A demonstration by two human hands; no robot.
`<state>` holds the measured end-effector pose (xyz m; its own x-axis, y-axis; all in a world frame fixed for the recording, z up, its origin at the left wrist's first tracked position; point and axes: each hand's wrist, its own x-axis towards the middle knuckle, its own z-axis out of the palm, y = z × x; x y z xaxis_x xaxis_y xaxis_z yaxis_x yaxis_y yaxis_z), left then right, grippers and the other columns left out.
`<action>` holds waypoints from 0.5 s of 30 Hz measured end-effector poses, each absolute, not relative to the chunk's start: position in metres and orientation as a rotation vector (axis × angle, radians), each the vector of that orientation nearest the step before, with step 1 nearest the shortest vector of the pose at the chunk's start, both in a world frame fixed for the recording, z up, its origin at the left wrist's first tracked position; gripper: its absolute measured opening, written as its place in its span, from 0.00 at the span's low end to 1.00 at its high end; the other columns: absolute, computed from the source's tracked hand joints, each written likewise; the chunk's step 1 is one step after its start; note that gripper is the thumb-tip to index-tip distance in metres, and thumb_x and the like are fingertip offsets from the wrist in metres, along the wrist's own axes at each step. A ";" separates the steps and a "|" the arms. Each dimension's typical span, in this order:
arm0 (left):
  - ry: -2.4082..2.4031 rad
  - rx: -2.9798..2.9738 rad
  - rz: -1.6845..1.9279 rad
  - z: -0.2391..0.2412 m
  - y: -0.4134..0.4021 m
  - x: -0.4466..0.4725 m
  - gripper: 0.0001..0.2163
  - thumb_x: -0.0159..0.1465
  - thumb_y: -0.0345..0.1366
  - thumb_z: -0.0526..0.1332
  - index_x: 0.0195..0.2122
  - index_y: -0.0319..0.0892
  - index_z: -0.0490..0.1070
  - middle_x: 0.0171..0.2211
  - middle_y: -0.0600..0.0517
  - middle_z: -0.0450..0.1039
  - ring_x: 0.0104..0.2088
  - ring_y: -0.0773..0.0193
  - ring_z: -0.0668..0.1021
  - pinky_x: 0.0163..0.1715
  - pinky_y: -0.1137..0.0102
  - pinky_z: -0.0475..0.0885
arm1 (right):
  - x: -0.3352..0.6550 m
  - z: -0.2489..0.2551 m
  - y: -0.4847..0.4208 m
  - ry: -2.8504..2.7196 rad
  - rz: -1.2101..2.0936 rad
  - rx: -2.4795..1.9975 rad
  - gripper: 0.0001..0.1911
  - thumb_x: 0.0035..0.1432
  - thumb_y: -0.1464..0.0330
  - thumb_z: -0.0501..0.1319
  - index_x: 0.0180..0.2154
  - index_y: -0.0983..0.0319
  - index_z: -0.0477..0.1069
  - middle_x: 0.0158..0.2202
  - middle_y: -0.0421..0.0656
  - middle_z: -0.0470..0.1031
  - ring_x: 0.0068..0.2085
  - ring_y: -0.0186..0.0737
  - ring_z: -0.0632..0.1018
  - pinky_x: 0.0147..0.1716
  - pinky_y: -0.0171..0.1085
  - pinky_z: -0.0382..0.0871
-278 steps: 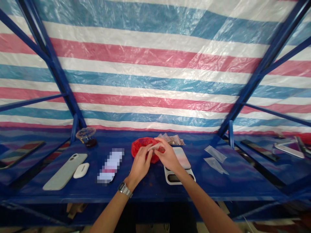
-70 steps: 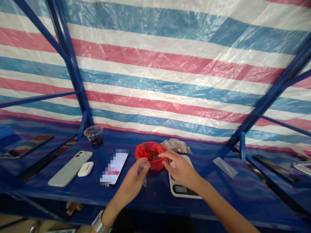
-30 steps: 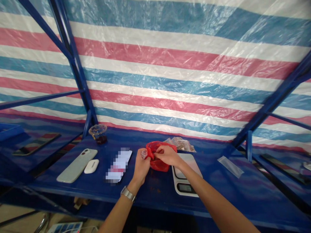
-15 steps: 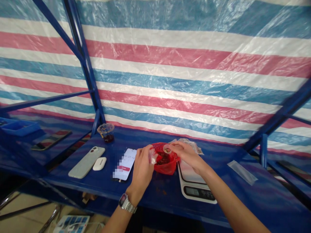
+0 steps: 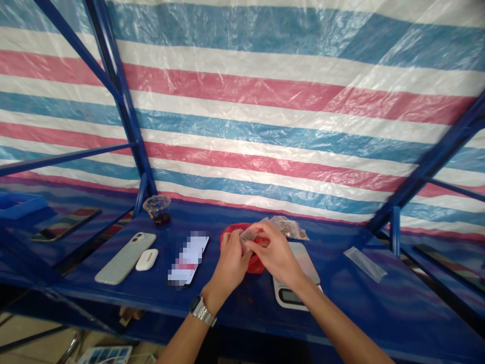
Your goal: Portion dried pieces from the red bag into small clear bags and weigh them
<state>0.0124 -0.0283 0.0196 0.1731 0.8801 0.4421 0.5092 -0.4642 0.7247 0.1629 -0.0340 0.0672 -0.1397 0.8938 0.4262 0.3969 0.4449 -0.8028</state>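
Note:
My left hand (image 5: 232, 260) is closed on a small clear plastic bag, mostly hidden behind the fingers. Meeting it from the right, my right hand (image 5: 278, 255) pinches a small clear cup (image 5: 248, 235) that looks tipped at the bag's mouth. Both hands are over an open red plastic bag (image 5: 256, 266), whose dark contents are largely covered by the hands. Beside it, partly under my right forearm, lies a white kitchen scale (image 5: 307, 263) with a display at its front. Behind the scale is a pile of small filled clear bags (image 5: 290, 227).
A phone with a lit screen (image 5: 189, 259), a white earbud case (image 5: 147, 260) and a pale green phone (image 5: 126, 258) lie to the left. A lidded plastic cup of dark liquid (image 5: 159, 215) stands behind them. Flat clear bags (image 5: 366, 264) lie at right, and blue metal posts (image 5: 129, 116) frame the table.
My right hand has brought the small cup left and tipped it to the bag in my left hand. The two hands now touch or nearly touch. The view has shifted slightly.

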 end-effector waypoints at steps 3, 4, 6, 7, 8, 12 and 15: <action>1.284 2.009 1.204 0.020 -0.027 0.011 0.11 0.69 0.33 0.58 0.51 0.44 0.71 0.48 0.46 0.75 0.48 0.52 0.73 0.51 0.58 0.70 | 0.164 0.069 -0.036 -1.853 0.562 -1.080 0.18 0.57 0.76 0.65 0.49 0.57 0.74 0.48 0.44 0.75 0.48 0.44 0.78 0.51 0.45 0.73; 1.287 2.001 1.204 0.021 -0.027 0.011 0.11 0.68 0.32 0.59 0.52 0.43 0.70 0.48 0.45 0.75 0.47 0.52 0.73 0.51 0.58 0.70 | 0.164 0.071 -0.036 -1.892 0.536 -1.080 0.19 0.56 0.77 0.64 0.49 0.57 0.74 0.48 0.43 0.74 0.48 0.44 0.78 0.51 0.45 0.72; 1.296 1.995 1.197 0.022 -0.028 0.011 0.13 0.67 0.31 0.59 0.52 0.43 0.70 0.47 0.45 0.75 0.47 0.52 0.72 0.51 0.58 0.69 | 0.164 0.076 -0.036 -1.970 0.499 -1.085 0.19 0.56 0.79 0.63 0.48 0.57 0.75 0.47 0.43 0.73 0.49 0.44 0.77 0.51 0.45 0.71; 1.299 2.000 1.190 0.022 -0.029 0.011 0.13 0.67 0.31 0.59 0.52 0.43 0.69 0.48 0.45 0.75 0.47 0.52 0.72 0.52 0.57 0.69 | 0.165 0.078 -0.036 -1.998 0.489 -1.083 0.18 0.55 0.80 0.63 0.46 0.57 0.75 0.46 0.43 0.73 0.49 0.44 0.77 0.51 0.44 0.71; 1.302 2.005 1.186 0.022 -0.029 0.011 0.13 0.67 0.30 0.59 0.52 0.43 0.69 0.48 0.46 0.75 0.47 0.52 0.71 0.52 0.57 0.69 | 0.166 0.080 -0.035 -2.017 0.491 -1.079 0.17 0.55 0.81 0.63 0.44 0.58 0.74 0.45 0.42 0.73 0.48 0.43 0.77 0.49 0.43 0.71; 1.336 2.009 1.180 0.019 -0.030 0.008 0.11 0.67 0.30 0.60 0.50 0.43 0.69 0.49 0.45 0.74 0.50 0.52 0.71 0.53 0.57 0.68 | 0.171 0.080 -0.028 -1.979 0.611 -1.089 0.15 0.52 0.79 0.65 0.40 0.57 0.71 0.42 0.40 0.74 0.43 0.41 0.77 0.41 0.38 0.71; 1.355 2.032 1.185 0.019 -0.031 0.004 0.13 0.67 0.31 0.61 0.52 0.43 0.68 0.50 0.44 0.73 0.51 0.52 0.71 0.53 0.57 0.68 | 0.174 0.077 -0.024 -1.914 0.729 -1.082 0.16 0.50 0.77 0.67 0.40 0.57 0.70 0.40 0.38 0.74 0.40 0.40 0.78 0.37 0.36 0.71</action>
